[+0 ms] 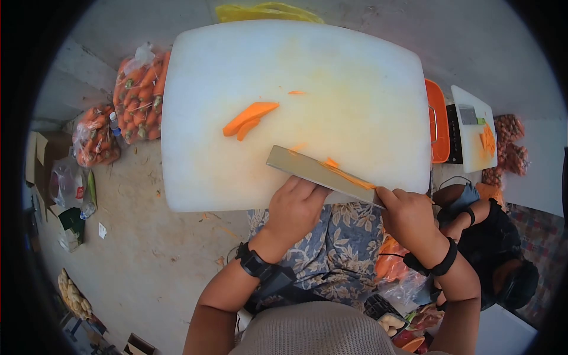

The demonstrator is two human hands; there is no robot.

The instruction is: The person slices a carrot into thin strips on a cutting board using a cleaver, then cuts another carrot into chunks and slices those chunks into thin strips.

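Observation:
A broad-bladed cleaver (319,173) lies at a slant over the near part of the white cutting board (355,77). My right hand (408,216) is closed around its handle end. Thin carrot strips (350,177) cling to the blade's upper side. Against the blade's near edge, my left hand (297,207) has bent fingers. Their tips are hidden by the blade, so what they grip cannot be made out. Cut carrot pieces (251,118) rest on the board's left half, apart from both hands. A small carrot sliver (297,92) lies farther back.
Bags of carrots (141,97) (96,136) stand left of the board. An orange container (436,121) sits at its right edge. Beyond is another cutting board (473,133) with carrot pieces, and a person in dark clothes (491,242) sits close by my right arm.

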